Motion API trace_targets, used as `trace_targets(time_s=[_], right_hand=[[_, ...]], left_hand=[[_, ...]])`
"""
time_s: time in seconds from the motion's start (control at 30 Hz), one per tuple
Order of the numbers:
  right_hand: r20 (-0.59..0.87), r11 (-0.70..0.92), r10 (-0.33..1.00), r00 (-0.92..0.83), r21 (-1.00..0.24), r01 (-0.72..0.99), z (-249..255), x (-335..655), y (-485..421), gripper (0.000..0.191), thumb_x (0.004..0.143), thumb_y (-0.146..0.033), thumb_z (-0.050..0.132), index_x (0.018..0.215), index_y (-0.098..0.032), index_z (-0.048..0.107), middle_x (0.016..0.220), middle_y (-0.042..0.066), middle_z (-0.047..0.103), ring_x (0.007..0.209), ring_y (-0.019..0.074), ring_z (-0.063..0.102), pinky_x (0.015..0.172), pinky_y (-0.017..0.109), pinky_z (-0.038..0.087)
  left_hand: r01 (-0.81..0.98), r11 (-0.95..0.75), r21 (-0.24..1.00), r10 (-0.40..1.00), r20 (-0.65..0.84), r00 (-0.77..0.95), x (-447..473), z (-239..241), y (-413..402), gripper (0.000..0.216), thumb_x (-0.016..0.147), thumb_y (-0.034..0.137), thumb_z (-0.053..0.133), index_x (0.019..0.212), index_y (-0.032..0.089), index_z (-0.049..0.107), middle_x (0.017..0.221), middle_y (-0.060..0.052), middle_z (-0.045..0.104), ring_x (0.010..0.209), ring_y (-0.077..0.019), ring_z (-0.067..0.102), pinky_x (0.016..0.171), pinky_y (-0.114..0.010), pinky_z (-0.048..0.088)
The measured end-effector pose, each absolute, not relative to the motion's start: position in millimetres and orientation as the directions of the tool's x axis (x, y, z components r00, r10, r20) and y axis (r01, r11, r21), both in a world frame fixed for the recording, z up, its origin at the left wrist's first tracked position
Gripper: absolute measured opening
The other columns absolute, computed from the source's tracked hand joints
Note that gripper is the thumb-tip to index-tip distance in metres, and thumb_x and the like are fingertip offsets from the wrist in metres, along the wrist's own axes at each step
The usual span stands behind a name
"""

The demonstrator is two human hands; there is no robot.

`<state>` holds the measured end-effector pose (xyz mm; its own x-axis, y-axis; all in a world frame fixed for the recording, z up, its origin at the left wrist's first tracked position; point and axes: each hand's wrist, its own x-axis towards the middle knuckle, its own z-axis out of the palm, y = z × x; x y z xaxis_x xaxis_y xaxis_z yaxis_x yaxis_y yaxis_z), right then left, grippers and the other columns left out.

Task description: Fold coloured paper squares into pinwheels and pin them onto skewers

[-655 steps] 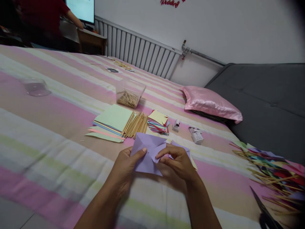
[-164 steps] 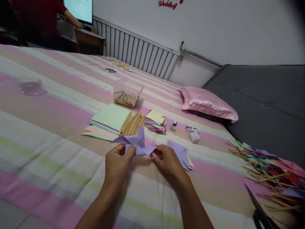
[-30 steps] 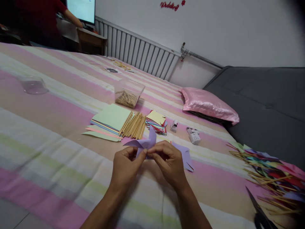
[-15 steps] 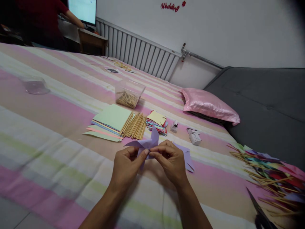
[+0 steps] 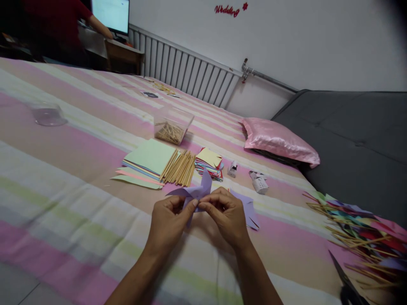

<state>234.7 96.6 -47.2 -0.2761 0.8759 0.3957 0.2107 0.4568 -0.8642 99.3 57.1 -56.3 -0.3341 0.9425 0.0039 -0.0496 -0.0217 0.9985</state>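
Note:
A purple paper pinwheel [image 5: 206,182], its blades folded in, is held up above the bed between both hands. My left hand [image 5: 170,218] pinches it from the left, thumb near the centre. From the right, my right hand [image 5: 227,214] grips it with thumb and forefinger close to the middle; whether anything small is in that pinch is hidden. Behind my right hand lies a flat purple paper piece with cut slits [image 5: 249,209]. Just beyond the pinwheel are a bundle of thin wooden sticks [image 5: 179,167] and a stack of small coloured paper squares [image 5: 210,157].
Farther off stand a clear box of short sticks [image 5: 170,131], a pale green paper stack [image 5: 151,154], small white boxes [image 5: 260,185] and a pink pillow [image 5: 280,140]. Black scissors [image 5: 345,277] lie at right beside finished pinwheels [image 5: 365,228]. A person [image 5: 57,29] sits by a monitor.
Almost nothing differs. Both hands keep their hold on the pinwheel, with only a slight shift of the fingers at its centre.

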Motion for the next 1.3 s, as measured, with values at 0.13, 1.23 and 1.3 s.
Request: trace_targets(time_s=[0.13, 1.23, 1.3], right_hand=[[0.391, 0.447, 0.88, -0.268, -0.873, 0.194, -48.4, 233.6, 96.1, 0.002, 0.074, -0.022, 0.071, 0.072, -0.021, 0.072, 0.069, 0.0, 0.058, 0.061, 0.0109, 0.05, 0.054, 0.022, 0.04], [0.347, 0.411, 0.885, -0.31, -0.895, 0.175, -48.3, 232.6, 96.3, 0.032, 0.076, -0.032, 0.069, 0.105, -0.021, 0.061, 0.097, 0.004, 0.066, 0.092, 0.0206, 0.058, 0.082, 0.034, 0.043], [0.328, 0.408, 0.887, -0.325, -0.886, 0.219, -48.5, 233.7, 96.5, 0.019, 0.077, -0.034, 0.067, 0.091, -0.02, 0.067, 0.087, 0.004, 0.067, 0.086, 0.0202, 0.058, 0.076, 0.032, 0.043]], left_hand=[[-0.065, -0.03, 0.997, 0.945, 0.007, -0.328, 99.7, -56.4, 56.3, 0.034, 0.066, 0.039, 0.066, 0.049, 0.015, 0.048, 0.05, 0.003, 0.041, 0.051, -0.0092, 0.037, 0.046, -0.021, 0.029], [-0.082, -0.089, 0.993, 0.946, 0.058, -0.319, 99.6, -57.4, 56.3, 0.018, 0.066, 0.029, 0.068, 0.059, 0.013, 0.066, 0.055, 0.0, 0.061, 0.05, -0.0091, 0.05, 0.045, -0.018, 0.036], [-0.087, -0.082, 0.993, 0.95, 0.052, -0.308, 99.4, -59.5, 56.5, 0.014, 0.066, 0.027, 0.068, 0.063, 0.014, 0.068, 0.061, -0.002, 0.066, 0.054, -0.0104, 0.055, 0.047, -0.018, 0.039]])
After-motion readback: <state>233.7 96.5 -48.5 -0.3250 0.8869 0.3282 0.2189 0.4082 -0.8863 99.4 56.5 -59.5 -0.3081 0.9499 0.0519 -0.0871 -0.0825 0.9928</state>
